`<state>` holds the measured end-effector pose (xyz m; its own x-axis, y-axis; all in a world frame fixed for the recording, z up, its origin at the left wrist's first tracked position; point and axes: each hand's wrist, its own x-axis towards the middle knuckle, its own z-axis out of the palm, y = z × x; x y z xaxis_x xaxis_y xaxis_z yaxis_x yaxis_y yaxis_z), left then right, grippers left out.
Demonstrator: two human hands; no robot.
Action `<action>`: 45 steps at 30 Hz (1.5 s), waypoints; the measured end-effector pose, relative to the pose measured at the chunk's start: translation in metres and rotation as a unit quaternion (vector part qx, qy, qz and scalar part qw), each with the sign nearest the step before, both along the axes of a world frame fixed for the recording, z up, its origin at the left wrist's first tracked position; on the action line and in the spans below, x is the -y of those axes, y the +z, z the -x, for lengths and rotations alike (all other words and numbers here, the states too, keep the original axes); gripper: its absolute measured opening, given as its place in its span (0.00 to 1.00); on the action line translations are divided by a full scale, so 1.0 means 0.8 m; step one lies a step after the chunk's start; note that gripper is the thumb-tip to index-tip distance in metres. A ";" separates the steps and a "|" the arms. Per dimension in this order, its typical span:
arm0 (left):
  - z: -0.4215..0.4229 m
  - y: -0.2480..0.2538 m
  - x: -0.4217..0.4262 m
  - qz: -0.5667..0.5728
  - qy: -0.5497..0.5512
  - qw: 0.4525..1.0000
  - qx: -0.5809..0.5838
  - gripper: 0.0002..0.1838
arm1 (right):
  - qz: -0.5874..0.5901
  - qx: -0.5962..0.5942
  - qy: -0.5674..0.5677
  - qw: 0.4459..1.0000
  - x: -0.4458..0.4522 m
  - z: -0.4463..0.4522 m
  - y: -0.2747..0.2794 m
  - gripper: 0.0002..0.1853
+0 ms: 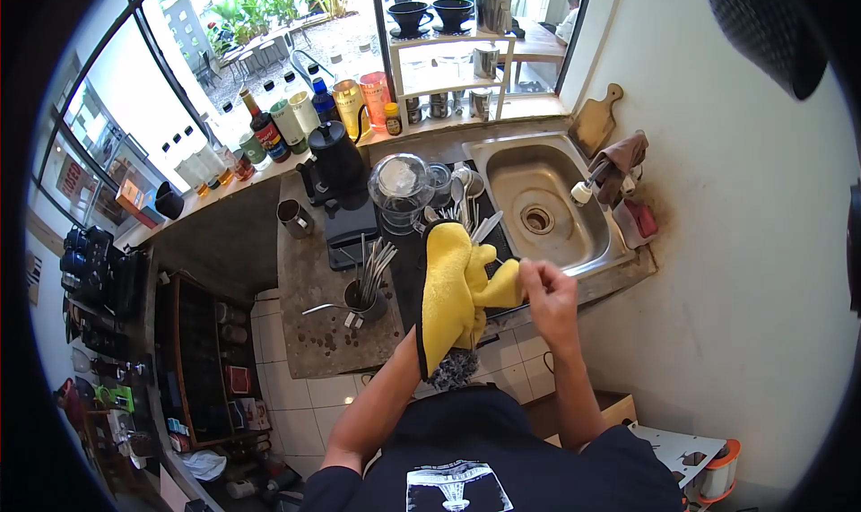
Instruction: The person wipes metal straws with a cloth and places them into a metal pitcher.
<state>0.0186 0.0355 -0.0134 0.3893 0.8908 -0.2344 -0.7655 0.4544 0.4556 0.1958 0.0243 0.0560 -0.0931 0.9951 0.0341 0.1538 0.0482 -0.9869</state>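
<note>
Yellow cloth (447, 274) draped over left hand; grip hidden, cannot tell. Right hand (551, 303), at cloth's three o'clock, pinches its end. Sink (520, 178) at cloth's two o'clock.

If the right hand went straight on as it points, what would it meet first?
The silver metal sink, likely its near rim, looks first in line for the right hand; the fluffy yellow cloth with black edging sits beside it. Height is unclear, so the hand may pass above.
</note>
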 end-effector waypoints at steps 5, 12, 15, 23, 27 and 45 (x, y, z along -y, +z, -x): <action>-0.034 -0.042 -0.001 -0.060 0.063 0.995 -0.041 0.23 | -0.005 -0.178 0.004 0.984 -0.047 0.026 0.000 0.12; -0.047 -0.013 0.040 -0.019 -0.018 0.981 0.193 0.16 | -0.003 -0.261 0.024 0.965 -0.083 0.024 0.007 0.12; -0.051 0.020 0.062 0.080 0.022 0.995 0.048 0.16 | -0.047 -0.240 -0.022 0.969 -0.100 0.028 0.000 0.12; -0.026 -0.116 0.030 -0.008 -0.123 0.992 -0.023 0.16 | -0.125 -0.069 0.005 0.990 -0.108 0.006 -0.002 0.12; -0.002 -0.081 0.000 -0.053 -0.100 0.993 -0.041 0.18 | -0.039 0.025 0.157 0.987 -0.078 0.022 0.009 0.13; 0.020 -0.048 0.066 0.000 -0.088 0.993 -0.085 0.20 | -0.187 0.022 -0.085 0.978 -0.151 0.003 0.028 0.18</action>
